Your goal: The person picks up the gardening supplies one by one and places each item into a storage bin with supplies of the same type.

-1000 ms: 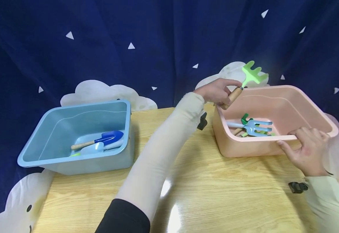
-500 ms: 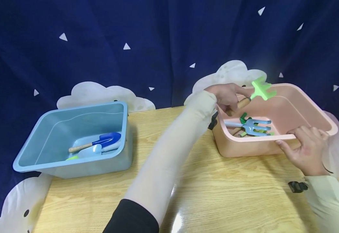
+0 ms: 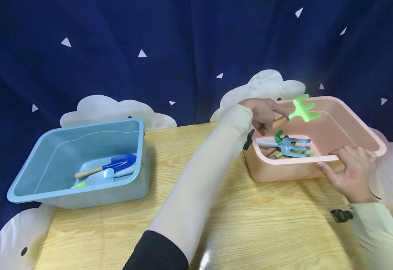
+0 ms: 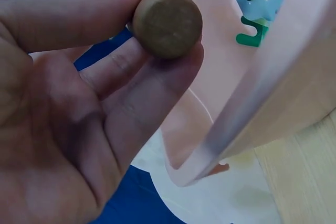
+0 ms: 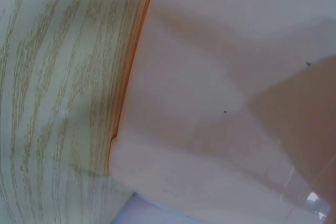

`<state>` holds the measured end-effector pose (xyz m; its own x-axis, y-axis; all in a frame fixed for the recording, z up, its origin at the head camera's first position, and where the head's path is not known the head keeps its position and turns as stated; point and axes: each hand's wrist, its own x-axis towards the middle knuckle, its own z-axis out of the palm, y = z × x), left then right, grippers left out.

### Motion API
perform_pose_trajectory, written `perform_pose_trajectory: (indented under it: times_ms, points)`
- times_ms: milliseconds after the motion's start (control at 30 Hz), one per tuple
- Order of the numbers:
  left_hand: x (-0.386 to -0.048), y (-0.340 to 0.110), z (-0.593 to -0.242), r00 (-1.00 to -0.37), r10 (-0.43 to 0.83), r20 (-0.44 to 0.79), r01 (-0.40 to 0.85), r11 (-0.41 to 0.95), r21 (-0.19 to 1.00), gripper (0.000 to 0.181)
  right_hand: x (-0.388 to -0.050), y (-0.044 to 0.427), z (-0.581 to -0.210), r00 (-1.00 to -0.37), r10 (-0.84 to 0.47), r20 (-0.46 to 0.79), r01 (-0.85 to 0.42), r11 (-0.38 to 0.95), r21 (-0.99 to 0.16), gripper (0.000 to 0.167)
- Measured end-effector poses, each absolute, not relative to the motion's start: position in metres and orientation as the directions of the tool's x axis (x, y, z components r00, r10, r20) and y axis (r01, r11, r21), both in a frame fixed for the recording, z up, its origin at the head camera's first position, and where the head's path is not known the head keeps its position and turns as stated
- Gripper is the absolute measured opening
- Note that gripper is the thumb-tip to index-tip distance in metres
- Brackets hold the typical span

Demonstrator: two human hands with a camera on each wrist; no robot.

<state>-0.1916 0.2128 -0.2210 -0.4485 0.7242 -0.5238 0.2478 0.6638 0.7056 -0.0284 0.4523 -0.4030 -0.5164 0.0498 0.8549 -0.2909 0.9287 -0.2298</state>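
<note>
My left hand holds a small light-green garden rake by its wooden handle, over the left part of the pink tub. The tines point up and to the right. In the left wrist view, thumb and fingers pinch the round handle end. With the thumb outside and fingers over the edge, my right hand grips the tub's front rim. Inside the tub lie a light-blue garden fork, a dark-green tool and other tools partly hidden beneath. The right wrist view shows only the tub's wall and the table.
A blue tub stands at the left, holding a dark-blue trowel, a light-blue scoop and a light-green piece. Both tubs rest on a wooden table. Behind hangs a navy curtain.
My left hand has moved right and lower with the rake, which now hangs closer over the pink tub. My right hand keeps its grip on the rim. The head view has shifted slightly.
</note>
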Motion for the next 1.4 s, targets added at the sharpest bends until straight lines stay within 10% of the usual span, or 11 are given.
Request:
perform_pose_trajectory:
  times_ms: [600,1000,1400]
  points:
    - [-0.202,0.214,-0.229,-0.465,0.726,-0.506,0.268,0.660,0.702,0.076,-0.033,0.444,-0.405,-0.526,0.041,0.850,-0.304,0.924,-0.233,0.083]
    - [-0.218,0.211,-0.246,-0.500,0.760,-0.417,0.598,0.650,0.468,0.060,-0.042,0.437,-0.404,-0.510,0.039,0.859,-0.332,0.912,-0.239,0.083]
    - [-0.213,0.149,-0.255,-0.569,0.820,-0.058,0.690,0.515,0.509,0.043,-0.060,0.445,-0.403,-0.534,-0.001,0.845,-0.347,0.912,-0.218,0.086]
